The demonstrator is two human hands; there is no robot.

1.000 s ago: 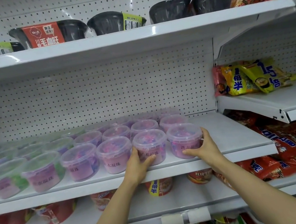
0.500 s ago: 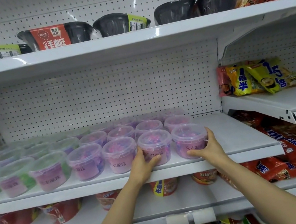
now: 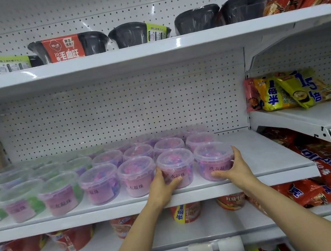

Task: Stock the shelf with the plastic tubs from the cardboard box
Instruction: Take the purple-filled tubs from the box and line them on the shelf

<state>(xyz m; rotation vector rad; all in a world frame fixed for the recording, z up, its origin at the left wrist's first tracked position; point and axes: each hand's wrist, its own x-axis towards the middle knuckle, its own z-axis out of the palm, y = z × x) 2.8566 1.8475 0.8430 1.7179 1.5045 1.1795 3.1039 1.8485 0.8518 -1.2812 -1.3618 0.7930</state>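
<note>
Nothing has shifted since a moment ago: left hand (image 3: pixel 162 183) grips a pink tub (image 3: pixel 177 167), right hand (image 3: pixel 234 167) grips the end tub (image 3: pixel 214 160), fingers curled round each. Both stand at the shelf (image 3: pixel 272 157) front edge.

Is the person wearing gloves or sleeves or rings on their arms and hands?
No. The left hand and right hand are bare, with no gloves, rings or watch showing. Both forearms are bare too; no sleeve shows in the picture.
</note>
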